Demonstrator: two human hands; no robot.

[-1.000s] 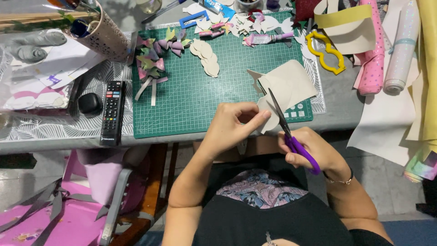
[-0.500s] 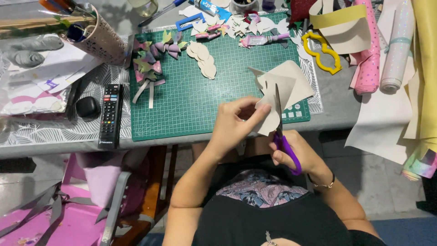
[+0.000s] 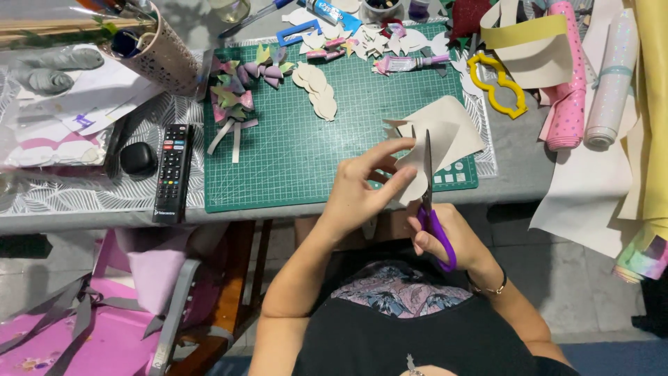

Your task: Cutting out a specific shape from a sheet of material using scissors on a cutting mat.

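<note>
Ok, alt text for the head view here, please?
A person's right hand works purple scissors through beige paper pinched in the left hand, above a green cutting mat strewn with paper shapes. A remote lies left of it.

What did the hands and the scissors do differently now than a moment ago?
The scissors turned from slanting to almost straight up, with the blades closed into the cream paper. The left hand kept hold of the paper and turned it a little. The right hand stayed in the purple handles. The green mat, the remote and the other craft bits stayed put.
</note>
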